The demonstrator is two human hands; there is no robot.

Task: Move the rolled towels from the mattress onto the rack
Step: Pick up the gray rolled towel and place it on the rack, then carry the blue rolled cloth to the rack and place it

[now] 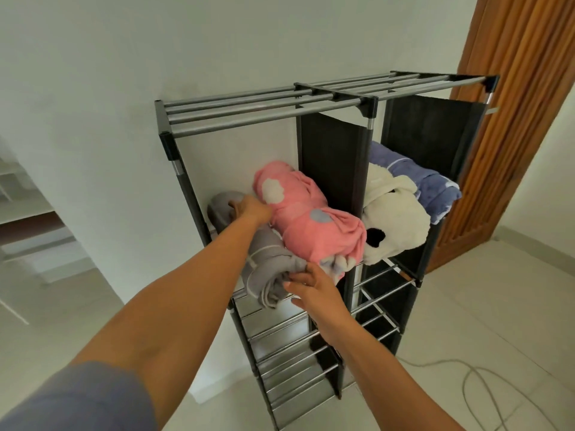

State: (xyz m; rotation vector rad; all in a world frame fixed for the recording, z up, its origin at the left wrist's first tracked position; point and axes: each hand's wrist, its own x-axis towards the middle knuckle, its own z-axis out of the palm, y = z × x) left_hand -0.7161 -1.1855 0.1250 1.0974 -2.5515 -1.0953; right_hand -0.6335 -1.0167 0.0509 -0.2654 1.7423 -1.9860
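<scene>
A black and silver rack (270, 115) stands against the white wall. In its upper left compartment a grey rolled towel (267, 256) lies beside a pink rolled towel (306, 219). My left hand (250, 208) reaches deep between them, resting on the grey towel's far part and against the pink one. My right hand (314, 286) grips the near end of the grey towel at the shelf's front edge. In the upper right compartment lie a white rolled towel (395, 219) and a blue one (426, 185). The mattress is out of view.
Lower shelves of bare metal bars (289, 362) sit below the towels. A wooden slatted door (522, 119) stands right of the rack. A white cable (485, 377) loops over the tiled floor at the lower right. A doorway opens on the left.
</scene>
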